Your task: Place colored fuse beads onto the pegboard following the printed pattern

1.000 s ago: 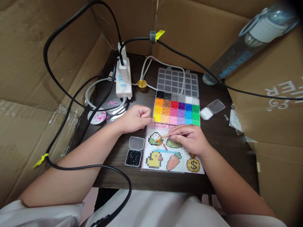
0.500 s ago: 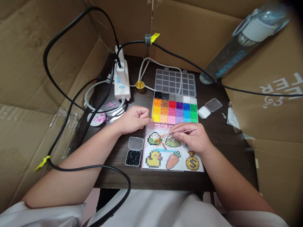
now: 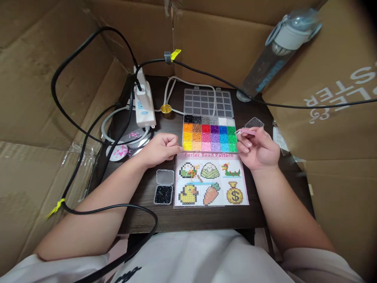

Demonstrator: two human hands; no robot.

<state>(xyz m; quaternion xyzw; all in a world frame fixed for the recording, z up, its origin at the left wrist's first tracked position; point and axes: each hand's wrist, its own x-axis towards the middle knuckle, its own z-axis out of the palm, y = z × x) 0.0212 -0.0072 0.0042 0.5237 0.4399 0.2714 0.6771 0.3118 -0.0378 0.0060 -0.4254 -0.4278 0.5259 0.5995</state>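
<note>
Your right hand (image 3: 259, 151) pinches the tweezers (image 3: 246, 132) by the bead tray (image 3: 209, 135); lower the tips gently. Keep your fisted left hand (image 3: 161, 148) steadying the pattern sheet (image 3: 210, 181).

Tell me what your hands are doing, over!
Left hand fisted beside the bead box. Right hand pinches tweezers at the box's right edge. Pattern sheet uncovered. Nothing in the way.

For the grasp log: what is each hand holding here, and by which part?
The right hand pinches thin metal tweezers near their rear end, tips toward the bead tray. The left hand is a closed fist holding nothing visible.
</note>
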